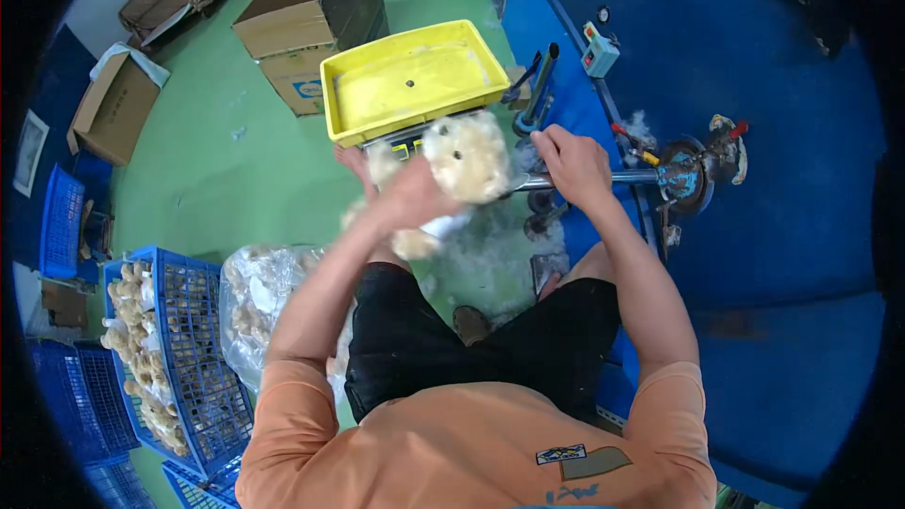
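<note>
In my left hand (415,196) I hold a cream plush toy (468,158), its round head with dark eyes facing up. Its body and limbs hang below my hand, blurred by motion, with some white at the middle. The toy's head is close to the tip of a shiny metal tube (633,176) that juts out sideways from a blue machine. Across this tube lies my right hand (575,165), fingers bent over its far side; the fingertips are hidden.
A yellow tray (415,80) stands ahead, beside a large open cardboard box (306,38). At left are a blue crate (203,358) of plush pieces and a clear plastic bag (269,302). The blue machine wall (754,226) fills the right. White fluff (490,250) litters the green floor.
</note>
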A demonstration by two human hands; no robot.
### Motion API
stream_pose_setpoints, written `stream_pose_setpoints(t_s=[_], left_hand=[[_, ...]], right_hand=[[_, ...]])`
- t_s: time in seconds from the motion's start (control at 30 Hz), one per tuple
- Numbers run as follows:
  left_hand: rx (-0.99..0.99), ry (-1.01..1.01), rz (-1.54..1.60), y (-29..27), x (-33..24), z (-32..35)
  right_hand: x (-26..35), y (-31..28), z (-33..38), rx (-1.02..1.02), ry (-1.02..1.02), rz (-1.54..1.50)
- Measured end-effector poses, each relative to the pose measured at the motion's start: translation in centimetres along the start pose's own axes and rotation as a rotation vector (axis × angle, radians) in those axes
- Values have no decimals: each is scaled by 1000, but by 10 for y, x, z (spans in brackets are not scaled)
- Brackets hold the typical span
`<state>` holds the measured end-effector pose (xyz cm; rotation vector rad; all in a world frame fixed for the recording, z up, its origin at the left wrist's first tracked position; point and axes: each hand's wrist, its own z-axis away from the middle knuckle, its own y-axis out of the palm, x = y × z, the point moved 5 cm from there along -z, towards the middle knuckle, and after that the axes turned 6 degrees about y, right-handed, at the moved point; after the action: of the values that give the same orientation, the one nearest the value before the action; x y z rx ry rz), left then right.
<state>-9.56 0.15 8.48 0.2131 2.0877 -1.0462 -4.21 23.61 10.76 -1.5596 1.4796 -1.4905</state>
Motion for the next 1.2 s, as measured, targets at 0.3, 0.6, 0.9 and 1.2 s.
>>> stream_pose_setpoints(t_s=[0.3,0.6,0.9,1.2], left_hand=[[-160,-191,-1209,-99,103,-84],[-559,37,-588,-59,67,-32],[-203,-351,-45,110,88,158],[-589,-30,-474,-98,37,-7]], right_hand=[[11,-9,5,-33,21,-32],[10,-14,8,-102,-2,-51],[14,-9,4,1,-9,39],[14,-11,2,15,19,0]])
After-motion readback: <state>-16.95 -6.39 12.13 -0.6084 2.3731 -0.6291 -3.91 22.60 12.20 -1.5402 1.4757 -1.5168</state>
